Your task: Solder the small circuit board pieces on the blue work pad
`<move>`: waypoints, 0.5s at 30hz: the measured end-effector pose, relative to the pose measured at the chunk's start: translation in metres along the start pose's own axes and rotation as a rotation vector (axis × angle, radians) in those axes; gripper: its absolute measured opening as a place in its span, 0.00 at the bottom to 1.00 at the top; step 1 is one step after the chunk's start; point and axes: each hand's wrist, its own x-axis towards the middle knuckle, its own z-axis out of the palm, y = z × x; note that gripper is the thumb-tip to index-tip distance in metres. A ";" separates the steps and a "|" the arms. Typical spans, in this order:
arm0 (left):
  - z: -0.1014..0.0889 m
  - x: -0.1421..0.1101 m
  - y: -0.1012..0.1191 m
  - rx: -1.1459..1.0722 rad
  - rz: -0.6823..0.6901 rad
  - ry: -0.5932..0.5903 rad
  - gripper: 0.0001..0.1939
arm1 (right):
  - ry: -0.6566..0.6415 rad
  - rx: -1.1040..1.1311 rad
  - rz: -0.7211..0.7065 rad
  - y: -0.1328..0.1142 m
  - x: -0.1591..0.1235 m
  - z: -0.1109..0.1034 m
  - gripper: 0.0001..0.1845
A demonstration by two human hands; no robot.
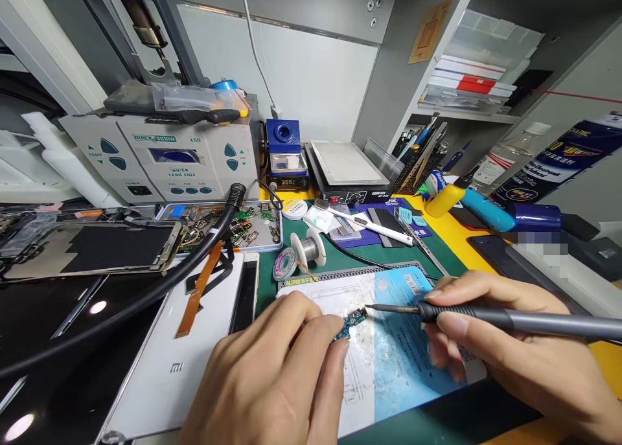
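Observation:
My left hand (276, 367) pinches a small blue circuit board (354, 320) between thumb and fingers, its far end sticking out to the right. In my right hand (510, 341) is a soldering iron (466, 314) with a dark ribbed grip, held like a pen. Its thin tip points left and reaches the board's outer end; whether it touches cannot be told. Beneath both hands lies a blue and white printed sheet (403, 374) with worn, stained patches. Beyond the sheet stand a spool of solder wire (309, 251) and a smaller pink-labelled reel (284, 263).
A grey hot-air station (170, 153) stands at the back left, its black hose (194, 263) crossing the left side over a white phone back (170, 361). A tray (267, 241) holds circuit boards. Behind are a heating plate (347, 163), a toothbrush (374, 225) and a yellow bottle (444, 199).

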 end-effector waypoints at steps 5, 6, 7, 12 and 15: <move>0.002 0.001 -0.001 -0.048 0.004 -0.028 0.09 | 0.045 0.153 0.163 -0.006 0.000 0.005 0.09; 0.002 0.002 -0.002 -0.049 0.001 -0.037 0.09 | 0.064 0.173 0.165 -0.009 0.000 0.007 0.09; 0.001 0.003 -0.002 -0.048 -0.002 -0.041 0.09 | 0.084 0.189 0.170 -0.011 0.000 0.008 0.08; -0.002 0.004 -0.001 -0.038 0.003 -0.021 0.08 | 0.021 0.199 0.100 -0.007 0.003 0.003 0.04; -0.002 0.004 0.001 -0.035 0.000 -0.007 0.08 | -0.034 0.198 0.065 -0.003 0.005 0.000 0.04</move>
